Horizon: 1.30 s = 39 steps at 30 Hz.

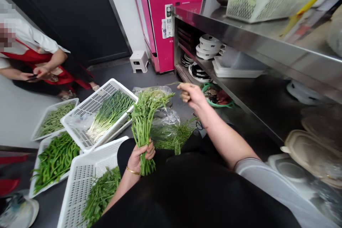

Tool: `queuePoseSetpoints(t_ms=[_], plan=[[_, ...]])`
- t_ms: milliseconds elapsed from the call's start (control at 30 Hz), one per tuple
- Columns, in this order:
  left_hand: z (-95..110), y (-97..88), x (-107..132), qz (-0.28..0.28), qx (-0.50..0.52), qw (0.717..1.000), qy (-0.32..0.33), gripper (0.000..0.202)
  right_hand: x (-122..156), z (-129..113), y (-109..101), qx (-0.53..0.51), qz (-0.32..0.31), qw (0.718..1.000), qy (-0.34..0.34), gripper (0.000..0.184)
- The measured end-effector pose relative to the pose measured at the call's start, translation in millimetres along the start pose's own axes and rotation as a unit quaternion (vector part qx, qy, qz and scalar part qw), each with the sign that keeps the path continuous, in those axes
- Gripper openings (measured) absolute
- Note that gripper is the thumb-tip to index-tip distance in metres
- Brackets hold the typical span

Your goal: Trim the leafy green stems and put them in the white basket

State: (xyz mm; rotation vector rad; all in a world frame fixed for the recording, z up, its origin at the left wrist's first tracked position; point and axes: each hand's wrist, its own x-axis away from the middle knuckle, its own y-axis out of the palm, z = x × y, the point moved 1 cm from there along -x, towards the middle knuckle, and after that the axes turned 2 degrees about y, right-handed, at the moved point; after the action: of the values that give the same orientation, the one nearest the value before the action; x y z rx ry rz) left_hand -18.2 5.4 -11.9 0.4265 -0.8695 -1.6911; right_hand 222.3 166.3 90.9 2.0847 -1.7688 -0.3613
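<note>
My left hand (141, 155) is wrapped round a thick bunch of leafy green stems (144, 117), held upright in front of my lap. The cut ends stick out below my fist. My right hand (190, 94) is raised to the right of the bunch, its fingers closed in a pinch. A thin green stem (175, 83) runs out from the fingertips toward the left. Below, between my knees, lies a heap of thin green stems (176, 137) beside clear plastic (168, 117). A white basket (71, 185) with leafy greens (104, 188) stands by my left forearm.
At left are baskets of spring onions (112, 112), green peppers (56, 156) and green beans (55, 119). A seated person in a red apron (32, 57) holds a phone. A steel shelf (256, 39) with dishes runs along the right. A small stool (139, 60) stands ahead.
</note>
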Motion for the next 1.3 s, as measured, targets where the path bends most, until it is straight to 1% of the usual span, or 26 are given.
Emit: queuePoseSetpoints(t_ms=[67, 133, 200, 233, 300, 367, 433, 467, 500, 533, 567, 600, 633, 667, 700, 733, 767, 833, 867, 900, 967, 1033, 1100, 1200, 1267, 1300], plan=[[4.0, -7.8, 1.7, 0.01, 0.008, 1.0, 0.009, 0.015, 1.2, -14.0, -14.6, 0.002, -0.017, 1.0, 0.001, 0.03], [8.1, -14.3, 2.0, 0.014, 0.021, 0.999, 0.028, 0.016, 9.6, -21.8, -28.1, 0.045, -0.063, 0.997, 0.031, 0.028], [12.2, -18.1, 1.6, 0.005, 0.029, 0.999, 0.043, 0.017, 22.2, -29.5, -44.1, 0.071, -0.064, 0.995, 0.024, 0.026], [14.1, -19.0, 1.6, -0.004, 0.027, 0.999, 0.044, 0.017, 28.6, -36.0, -54.1, 0.063, -0.041, 0.997, -0.003, 0.024], [17.4, -19.4, 2.4, -0.031, 0.016, 0.999, 0.037, 0.017, 39.5, -55.6, -77.9, 0.017, 0.028, 0.995, -0.091, 0.019], [18.8, -18.9, 3.7, -0.059, 0.01, 0.998, 0.023, 0.018, 48.0, -78.7, -101.8, -0.025, 0.084, 0.98, -0.178, 0.018], [18.0, -18.3, 4.6, -0.075, 0.013, 0.997, 0.019, 0.019, 56.0, -93.1, -117.0, -0.021, 0.105, 0.966, -0.236, 0.021], [16.9, -18.2, 4.6, -0.078, 0.017, 0.997, 0.022, 0.02, 60.4, -93.2, -119.1, 0.004, 0.094, 0.966, -0.243, 0.021], [15.6, -18.1, 4.4, -0.079, 0.02, 0.996, 0.025, 0.021, 65.1, -87.4, -116.7, 0.056, 0.061, 0.971, -0.225, 0.02], [14.1, -18.0, 3.9, -0.079, 0.023, 0.996, 0.028, 0.021, 70.0, -75.7, -110.0, 0.137, 0.002, 0.974, -0.181, 0.02], [12.7, -17.9, 3.4, -0.081, 0.025, 0.996, 0.028, 0.02, 75.2, -59.1, -99.9, 0.239, -0.072, 0.961, -0.122, 0.02], [11.5, -17.5, 3.0, -0.082, 0.027, 0.996, 0.029, 0.02, 80.7, -39.2, -87.4, 0.369, -0.16, 0.915, -0.04, 0.025], [10.6, -17.0, 2.7, -0.084, 0.029, 0.996, 0.028, 0.019, 86.0, -18.9, -73.7, 0.493, -0.245, 0.835, 0.018, 0.029], [10.0, -16.2, 2.6, -0.085, 0.032, 0.995, 0.027, 0.019, 89.7, -1.7, -59.5, 0.596, -0.276, 0.754, 0.019, 0.032], [9.7, -15.2, 2.7, -0.086, 0.034, 0.995, 0.024, 0.019, 91.2, 11.1, -45.2, 0.678, -0.252, 0.69, -0.014, 0.031], [9.5, -13.9, 3.0, -0.085, 0.035, 0.996, 0.02, 0.019, 90.8, 19.6, -30.0, 0.706, -0.245, 0.662, -0.063, 0.029], [9.4, -12.2, 3.3, -0.086, 0.034, 0.996, 0.015, 0.018, 88.2, 23.8, -14.8, 0.698, -0.235, 0.667, -0.118, 0.028], [9.2, -8.1, 4.1, -0.089, 0.029, 0.996, 0.005, 0.018, 76.6, 23.1, 13.4, 0.644, -0.19, 0.71, -0.213, 0.03], [8.9, -5.9, 4.6, -0.092, 0.024, 0.995, 0.001, 0.018, 68.5, 21.2, 26.0, 0.616, -0.174, 0.729, -0.243, 0.032], [8.5, -3.8, 5.2, -0.094, 0.019, 0.995, -0.002, 0.018, 59.8, 19.9, 37.2, 0.597, -0.171, 0.739, -0.261, 0.033], [7.4, -1.1, 7.0, -0.092, 0.005, 0.996, -0.004, 0.019, 43.5, 20.8, 53.7, 0.57, -0.197, 0.75, -0.273, 0.027], [6.6, -1.7, 10.1, -0.071, -0.014, 0.997, 0.003, 0.021, 32.0, 24.1, 59.8, 0.526, -0.233, 0.775, -0.262, 0.015], [7.4, -6.6, 14.4, -0.033, -0.028, 0.999, 0.02, 0.021, 26.2, 26.0, 54.5, 0.46, -0.263, 0.823, -0.203, 0.013], [12.7, -19.3, 21.8, 0.03, -0.019, 0.998, 0.042, 0.017, 25.2, 23.9, 33.4, 0.328, -0.313, 0.891, -0.013, 0.018], [18.6, -28.1, 25.4, 0.069, 0.007, 0.996, 0.05, 0.016, 27.0, 20.6, 18.0, 0.231, -0.289, 0.925, 0.084, 0.021], [22.0, -31.5, 26.3, 0.086, 0.02, 0.995, 0.055, 0.015, 27.9, 19.1, 11.6, 0.185, -0.259, 0.942, 0.102, 0.023]])
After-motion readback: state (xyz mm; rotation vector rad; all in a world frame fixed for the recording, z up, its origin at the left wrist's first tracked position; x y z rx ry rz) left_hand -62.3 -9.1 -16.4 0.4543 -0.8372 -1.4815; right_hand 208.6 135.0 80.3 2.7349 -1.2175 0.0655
